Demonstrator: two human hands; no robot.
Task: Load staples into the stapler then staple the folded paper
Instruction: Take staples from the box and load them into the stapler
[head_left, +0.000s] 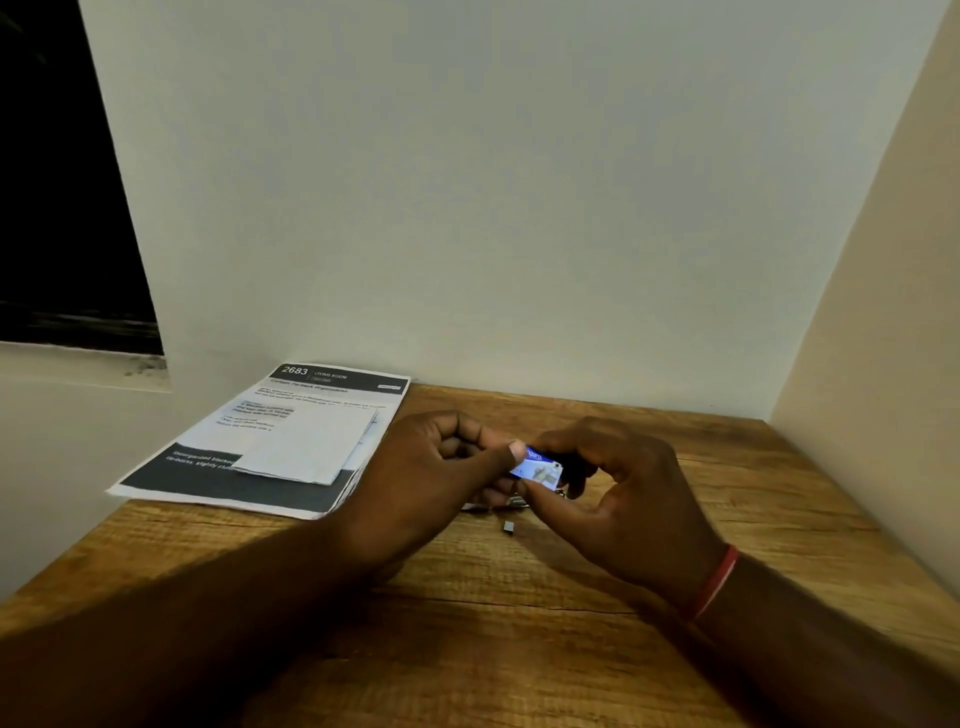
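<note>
Hands are pinched together on a little blue staple box (537, 467) above the bench (727, 499), left hand (436, 467) and right hand (618, 483) both gripping it. Folded paper (306, 441) is laid on a printed sheet (218, 478) off to the left, and the stapler is mostly hidden under the hands.

We see two bare forearms, no sleeves in view. Left grip (441, 467): no rings, no watch, wrist bare. Right grip (618, 499): thin red thread band (714, 582) wraps the wrist just behind it, w/ a paler streak along one edge. Nails short, unpainted where visible.
</note>
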